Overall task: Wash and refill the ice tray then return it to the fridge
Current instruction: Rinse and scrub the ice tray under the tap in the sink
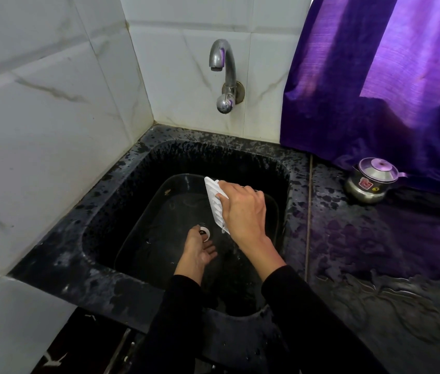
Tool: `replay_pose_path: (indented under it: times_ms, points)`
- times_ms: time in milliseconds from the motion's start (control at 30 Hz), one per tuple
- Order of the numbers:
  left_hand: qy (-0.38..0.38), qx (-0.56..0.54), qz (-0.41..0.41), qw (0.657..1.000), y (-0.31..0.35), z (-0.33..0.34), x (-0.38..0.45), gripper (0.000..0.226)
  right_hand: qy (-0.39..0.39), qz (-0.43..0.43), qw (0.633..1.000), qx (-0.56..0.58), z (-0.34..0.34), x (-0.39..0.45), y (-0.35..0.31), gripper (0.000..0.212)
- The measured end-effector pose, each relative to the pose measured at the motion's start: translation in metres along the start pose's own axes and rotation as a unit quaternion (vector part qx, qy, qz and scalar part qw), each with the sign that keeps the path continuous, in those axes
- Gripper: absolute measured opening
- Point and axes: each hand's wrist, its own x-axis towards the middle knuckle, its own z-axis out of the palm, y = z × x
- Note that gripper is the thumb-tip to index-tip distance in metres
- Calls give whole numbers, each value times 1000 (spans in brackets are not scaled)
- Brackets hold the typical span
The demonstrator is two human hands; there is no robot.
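Observation:
My right hand grips a white ice tray by its long edge and holds it tilted on its side over the black sink. Water drips from the tray's lower end. My left hand hangs lower in the sink, palm up, fingers relaxed and holding nothing, just beside the white drain ring. A black tub sits inside the sink under both hands. The chrome tap on the tiled wall above shows no running water.
A small steel pot with a lid stands on the wet black counter at the right. A purple curtain hangs behind it. White tiled walls close the left and back sides.

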Motion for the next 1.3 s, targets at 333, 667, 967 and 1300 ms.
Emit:
replay_pose_path:
  times_ms: [333, 667, 967, 1300]
  points:
    - [-5, 2, 11, 1000, -2, -1, -11, 58, -13, 14, 1000, 15, -14, 2, -2, 23]
    - [14, -1, 22, 1000, -6, 6, -24, 61, 22, 51, 998, 21, -30, -10, 12, 20]
    - [94, 6, 102, 990, -25, 27, -43, 54, 15, 214, 966, 147, -81, -18, 39, 27]
    - [117, 161, 261, 945, -66, 76, -86, 33, 111, 457, 828, 307, -146, -41, 139, 16]
